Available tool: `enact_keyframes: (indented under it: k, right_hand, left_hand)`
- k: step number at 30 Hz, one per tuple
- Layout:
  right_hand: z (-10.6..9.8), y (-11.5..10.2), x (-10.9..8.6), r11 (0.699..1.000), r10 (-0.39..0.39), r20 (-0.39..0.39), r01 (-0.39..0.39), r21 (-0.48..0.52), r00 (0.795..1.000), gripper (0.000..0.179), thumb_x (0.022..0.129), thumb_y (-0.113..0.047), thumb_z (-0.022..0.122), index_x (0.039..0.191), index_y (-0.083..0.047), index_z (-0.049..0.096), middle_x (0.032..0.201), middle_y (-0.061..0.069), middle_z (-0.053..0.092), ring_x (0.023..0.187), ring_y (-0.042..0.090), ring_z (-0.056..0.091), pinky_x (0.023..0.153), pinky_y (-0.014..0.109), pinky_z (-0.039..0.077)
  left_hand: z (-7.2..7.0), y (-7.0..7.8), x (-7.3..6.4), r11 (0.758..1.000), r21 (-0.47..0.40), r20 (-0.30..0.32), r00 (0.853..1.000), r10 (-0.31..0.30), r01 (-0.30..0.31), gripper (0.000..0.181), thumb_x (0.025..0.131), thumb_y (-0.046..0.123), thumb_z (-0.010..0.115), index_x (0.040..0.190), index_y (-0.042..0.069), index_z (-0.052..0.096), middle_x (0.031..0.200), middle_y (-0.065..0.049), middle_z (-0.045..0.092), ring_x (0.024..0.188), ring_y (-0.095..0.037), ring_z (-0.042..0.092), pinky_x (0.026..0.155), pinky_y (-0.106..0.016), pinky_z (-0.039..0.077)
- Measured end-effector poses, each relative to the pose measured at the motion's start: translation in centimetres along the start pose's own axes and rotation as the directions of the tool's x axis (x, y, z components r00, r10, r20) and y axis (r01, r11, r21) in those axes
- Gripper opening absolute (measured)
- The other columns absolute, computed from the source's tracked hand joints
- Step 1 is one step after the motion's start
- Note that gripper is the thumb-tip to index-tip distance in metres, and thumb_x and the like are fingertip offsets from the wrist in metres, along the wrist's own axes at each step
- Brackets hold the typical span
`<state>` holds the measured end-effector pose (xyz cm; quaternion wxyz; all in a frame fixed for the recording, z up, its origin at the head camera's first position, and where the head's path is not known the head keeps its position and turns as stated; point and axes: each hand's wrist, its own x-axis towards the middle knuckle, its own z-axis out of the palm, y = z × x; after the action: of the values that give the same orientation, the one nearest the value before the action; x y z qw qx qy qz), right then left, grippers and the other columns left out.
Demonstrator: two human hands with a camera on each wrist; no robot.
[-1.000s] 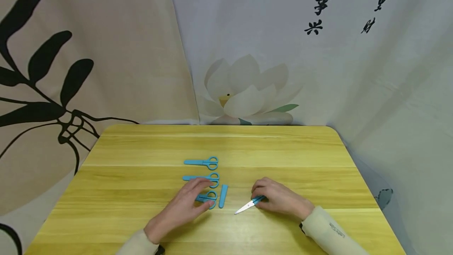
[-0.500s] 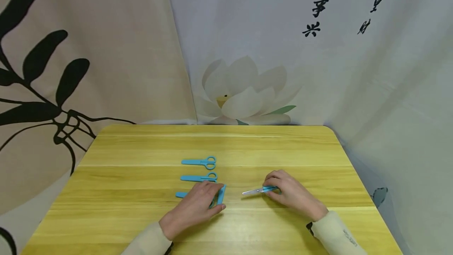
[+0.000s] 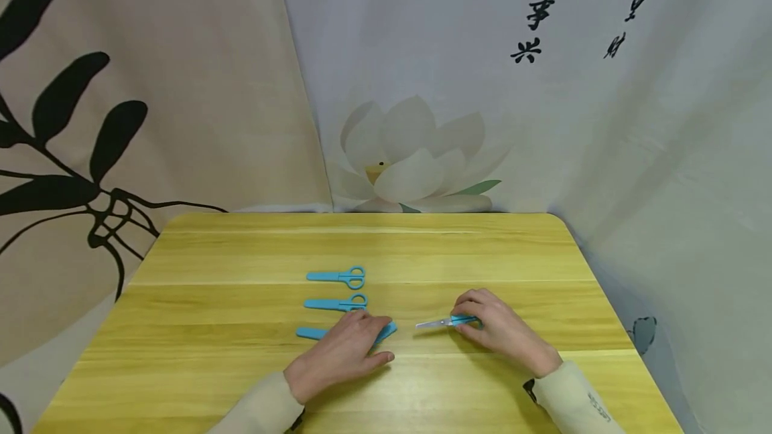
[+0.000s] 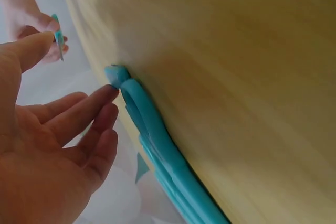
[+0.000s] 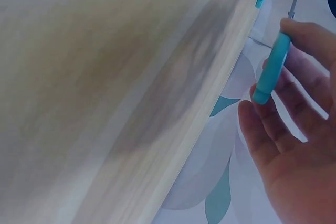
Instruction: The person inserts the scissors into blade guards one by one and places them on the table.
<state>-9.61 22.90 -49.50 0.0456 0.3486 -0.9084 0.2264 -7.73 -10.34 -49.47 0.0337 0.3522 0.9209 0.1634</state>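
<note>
My right hand pinches a pair of scissors by its blue handles, its bare metal blades pointing left above the table. In the right wrist view the thumb presses the blue handle against the fingers. My left hand reaches over a loose blue blade cover. A fingertip touches the cover in the left wrist view, the thumb standing apart from it. Beneath that hand lies a covered pair of blue scissors, its handles hidden in the head view.
Two more blue scissors in covers, a far pair and a nearer pair, lie in a column beyond my left hand. The wooden table ends at a printed curtain behind.
The left hand has moved right, and the loose cover has turned from nearly upright to slanting rightward. My right hand has moved away and to the right with the scissors, whose blades now lie more level.
</note>
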Motion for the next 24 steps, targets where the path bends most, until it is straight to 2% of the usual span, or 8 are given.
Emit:
enact_keyframes:
  k: [8, 13, 20, 24]
  right_hand:
    - [0.0, 0.3, -0.4, 1.000, 0.001, -0.023, -0.001, -0.006, 1.000, 0.019, 0.088, -0.013, 0.084, 0.105, -0.015, 0.077, 0.112, -0.004, 0.066, 0.104, 0.019, 0.060, 0.085, 0.036, 0.057]
    - [-0.1, 0.4, -0.7, 1.000, 0.017, -0.027, -0.017, -0.004, 0.999, 0.019, 0.088, -0.012, 0.084, 0.105, -0.015, 0.077, 0.112, -0.004, 0.066, 0.105, 0.020, 0.061, 0.085, 0.038, 0.057]
    - [-0.3, 0.4, -1.0, 0.998, 0.061, -0.007, -0.061, 0.006, 0.998, 0.018, 0.090, -0.016, 0.083, 0.106, -0.016, 0.077, 0.115, -0.005, 0.065, 0.109, 0.018, 0.060, 0.088, 0.038, 0.057]
    - [-0.3, 0.4, -1.2, 0.997, 0.070, -0.002, -0.070, 0.014, 0.998, 0.018, 0.090, -0.016, 0.083, 0.107, -0.016, 0.076, 0.115, -0.006, 0.065, 0.110, 0.018, 0.059, 0.089, 0.037, 0.056]
  left_hand:
    - [0.5, 0.5, 1.3, 0.987, -0.154, 0.051, 0.997, 0.057, -0.048, 0.041, 0.099, 0.025, 0.072, 0.136, 0.009, 0.064, 0.129, 0.000, 0.068, 0.117, -0.018, 0.061, 0.100, -0.036, 0.052]
    - [1.0, 0.5, 2.0, 0.991, -0.117, 0.043, 0.996, 0.076, -0.071, 0.036, 0.098, 0.018, 0.074, 0.132, 0.009, 0.066, 0.122, 0.000, 0.066, 0.112, -0.016, 0.061, 0.095, -0.033, 0.053]
    - [1.8, 0.6, 3.1, 0.996, -0.060, 0.021, 0.997, 0.071, -0.070, 0.027, 0.097, 0.018, 0.076, 0.121, 0.009, 0.072, 0.109, 0.002, 0.063, 0.096, -0.011, 0.057, 0.082, -0.025, 0.053]
    - [2.0, 0.7, 3.4, 0.996, -0.047, 0.013, 0.996, 0.083, -0.082, 0.024, 0.096, 0.018, 0.077, 0.118, 0.010, 0.073, 0.105, 0.002, 0.063, 0.094, -0.011, 0.059, 0.081, -0.024, 0.053]
